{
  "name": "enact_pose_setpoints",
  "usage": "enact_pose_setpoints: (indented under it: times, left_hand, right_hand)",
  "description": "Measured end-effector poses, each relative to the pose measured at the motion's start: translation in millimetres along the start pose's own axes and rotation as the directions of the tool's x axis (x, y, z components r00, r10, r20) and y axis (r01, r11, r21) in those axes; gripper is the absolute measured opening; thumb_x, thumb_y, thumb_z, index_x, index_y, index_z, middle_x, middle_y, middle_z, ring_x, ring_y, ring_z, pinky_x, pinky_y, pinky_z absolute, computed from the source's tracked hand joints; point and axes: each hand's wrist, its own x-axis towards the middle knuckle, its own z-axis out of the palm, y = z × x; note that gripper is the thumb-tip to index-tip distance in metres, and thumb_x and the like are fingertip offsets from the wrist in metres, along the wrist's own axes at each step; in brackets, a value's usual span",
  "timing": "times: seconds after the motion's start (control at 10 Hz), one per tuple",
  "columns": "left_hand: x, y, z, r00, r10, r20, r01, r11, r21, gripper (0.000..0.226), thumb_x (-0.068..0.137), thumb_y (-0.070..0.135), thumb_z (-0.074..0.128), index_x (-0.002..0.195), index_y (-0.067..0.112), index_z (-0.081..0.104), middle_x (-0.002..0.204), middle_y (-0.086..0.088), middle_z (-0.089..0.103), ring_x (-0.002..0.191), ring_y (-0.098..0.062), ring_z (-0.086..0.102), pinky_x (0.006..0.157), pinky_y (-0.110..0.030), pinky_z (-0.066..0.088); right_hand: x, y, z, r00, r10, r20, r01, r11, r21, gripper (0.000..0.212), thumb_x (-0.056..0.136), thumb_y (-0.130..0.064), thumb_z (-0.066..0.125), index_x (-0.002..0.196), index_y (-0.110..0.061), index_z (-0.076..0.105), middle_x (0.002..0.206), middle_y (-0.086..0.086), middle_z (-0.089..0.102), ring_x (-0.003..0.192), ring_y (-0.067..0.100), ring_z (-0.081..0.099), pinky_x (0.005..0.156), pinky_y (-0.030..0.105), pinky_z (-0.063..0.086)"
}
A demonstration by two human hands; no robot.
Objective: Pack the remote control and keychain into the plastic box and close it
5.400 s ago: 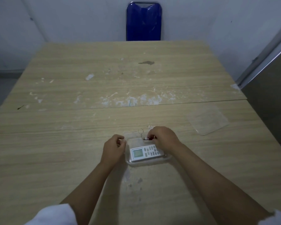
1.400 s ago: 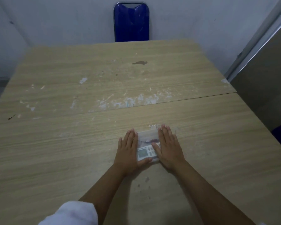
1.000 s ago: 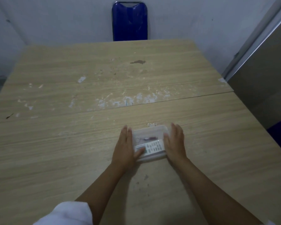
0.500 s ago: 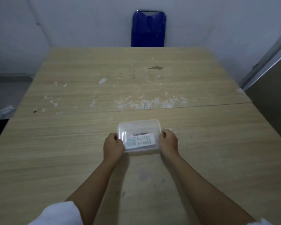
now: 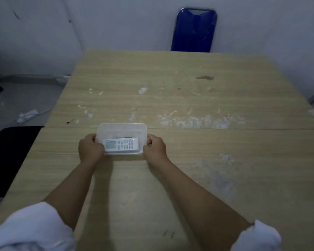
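The left hand (image 5: 91,149) and right hand (image 5: 154,146) squeeze the ends of the lidded plastic box (image 5: 121,130) on the table (image 5: 207,160), remote control (image 5: 121,144) inside

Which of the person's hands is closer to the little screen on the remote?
Left. The left hand grips the box end right beside the remote's screen; the right hand holds the opposite end, by the buttons.

Clear plastic box (image 5: 121,130) lidded, flat on counter (image 5: 188,169); white remote control (image 5: 121,144) inside near wall, screen left; keychain barely visible behind.
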Motion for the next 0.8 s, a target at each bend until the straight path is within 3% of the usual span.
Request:
enact_pose_setpoints:
  times: [0.4, 0.6, 0.7, 0.8]
  left_hand:
    - [25, -12, -7, 0.999, -0.028, -0.016, 0.028, 1.000, 0.014, 0.043, 0.080, -0.006, 0.049, 0.122, -0.004, 0.057, 0.123, -0.029, 0.061, 0.114, -0.042, 0.056, 0.098, -0.044, 0.044]
    - [20, -8, -10, 1.000, -0.027, 0.000, 0.027, 0.999, 0.036, 0.046, 0.078, -0.002, 0.051, 0.123, -0.002, 0.055, 0.124, -0.027, 0.060, 0.114, -0.041, 0.056, 0.096, -0.044, 0.046]
    - [15, -3, -12, 1.000, -0.015, 0.021, 0.013, 0.997, 0.080, 0.049, 0.078, 0.007, 0.055, 0.127, 0.003, 0.053, 0.130, -0.023, 0.056, 0.117, -0.040, 0.054, 0.097, -0.046, 0.046]
    - [8, 9, -13, 0.999, 0.042, 0.034, -0.045, 0.992, 0.114, 0.048, 0.078, 0.013, 0.057, 0.126, 0.007, 0.055, 0.131, -0.022, 0.056, 0.117, -0.039, 0.055, 0.099, -0.047, 0.046]
  right_hand:
    - [4, -8, 23, 0.999, 0.005, 0.049, -0.004, 1.000, -0.015, 0.034, 0.071, 0.009, 0.041, 0.056, -0.019, 0.026, 0.069, 0.006, 0.034, 0.051, 0.012, 0.026, 0.046, 0.026, 0.021]
    - [-3, -8, 17, 0.997, -0.017, 0.071, 0.015, 0.999, 0.033, 0.020, 0.071, 0.003, 0.042, 0.062, -0.015, 0.038, 0.067, 0.008, 0.038, 0.061, 0.018, 0.035, 0.057, 0.031, 0.027]
    - [-9, -13, 1, 0.995, -0.022, 0.099, 0.021, 1.000, 0.013, 0.021, 0.080, -0.002, 0.045, 0.065, -0.017, 0.050, 0.075, 0.007, 0.046, 0.061, 0.014, 0.040, 0.055, 0.030, 0.033]
    - [-8, -15, -20, 0.995, 0.001, 0.096, 0.002, 1.000, -0.025, 0.033, 0.089, -0.009, 0.048, 0.121, -0.005, 0.060, 0.121, 0.012, 0.059, 0.105, 0.020, 0.058, 0.090, 0.028, 0.044]
